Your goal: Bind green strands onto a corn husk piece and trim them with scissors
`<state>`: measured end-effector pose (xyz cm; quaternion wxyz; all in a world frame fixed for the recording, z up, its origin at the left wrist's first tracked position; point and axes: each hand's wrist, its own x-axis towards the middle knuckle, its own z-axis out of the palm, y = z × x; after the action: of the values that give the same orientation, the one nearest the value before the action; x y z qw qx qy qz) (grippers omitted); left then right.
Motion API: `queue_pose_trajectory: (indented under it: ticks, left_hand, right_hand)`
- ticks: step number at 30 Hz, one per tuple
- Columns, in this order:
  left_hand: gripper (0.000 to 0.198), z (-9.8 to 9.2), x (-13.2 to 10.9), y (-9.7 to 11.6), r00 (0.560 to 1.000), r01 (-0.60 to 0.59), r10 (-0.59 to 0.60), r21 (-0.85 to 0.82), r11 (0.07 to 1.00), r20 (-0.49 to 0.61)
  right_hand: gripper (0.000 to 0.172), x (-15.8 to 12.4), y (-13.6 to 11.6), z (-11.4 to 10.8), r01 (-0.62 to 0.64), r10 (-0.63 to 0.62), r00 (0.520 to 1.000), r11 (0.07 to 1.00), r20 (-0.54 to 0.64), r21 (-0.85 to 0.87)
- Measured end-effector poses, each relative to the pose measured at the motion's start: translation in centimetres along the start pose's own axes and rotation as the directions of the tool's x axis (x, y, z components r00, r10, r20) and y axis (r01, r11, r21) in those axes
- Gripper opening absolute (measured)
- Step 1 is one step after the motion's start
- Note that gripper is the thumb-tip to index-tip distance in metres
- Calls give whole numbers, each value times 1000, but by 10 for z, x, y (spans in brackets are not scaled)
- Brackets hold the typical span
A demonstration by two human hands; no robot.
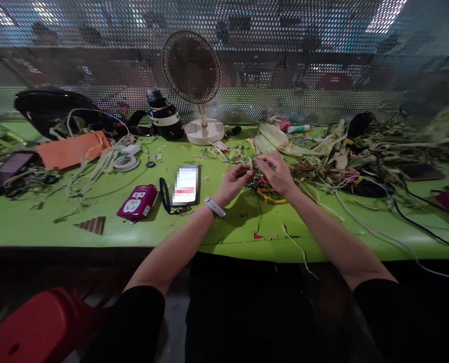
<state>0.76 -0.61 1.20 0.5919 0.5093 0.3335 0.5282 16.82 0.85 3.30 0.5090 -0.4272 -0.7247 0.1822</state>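
Nearest you: loose strand over the green table edge. Beyond, your left hand pinches a pale strip above yellow handles; your right hand's fingers bunch beside it, hold unclear. Farther: pale husks, then fan.

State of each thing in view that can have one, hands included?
Left hand: pinching a pale strip
Right hand: fingers bent near the strip, grip unclear
Middle phone: screen lit
Far-left phone: screen dark
Fan: upright, spinning or not unclear
Bottle: upright, lid on
Purple socket block: lying face up
White cable: coiled
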Motion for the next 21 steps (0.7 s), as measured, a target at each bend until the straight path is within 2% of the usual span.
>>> queue_pose_trajectory:
  ticks: [3, 7, 14, 17, 21]
  left_hand:
    - [42, 0, 0, -1, 998, -46, 44, 37, 998, 53]
    - [39, -3, 1, -4, 994, -80, 72, 100, 992, 79]
    - [31, -4, -2, -1, 995, -12, 2, 106, 994, 98]
    - [32, -1, -5, 3, 992, 33, -47, 119, 992, 115]
    - [38, 1, -5, 1, 990, 23, -42, 145, 989, 132]
  right_hand:
    - [39, -2, 7, 11, -83, 64, 992, 979, 106, 184]
    - [36, -5, 8, 20, -111, 100, 994, 928, 50, 356]
    - [31, -10, 2, 20, -148, 156, 988, 928, 3, 343]
    - [29, -12, 1, 21, -160, 176, 984, 925, -14, 345]
    - [29, -11, 1, 21, -182, 206, 978, 903, -20, 390]
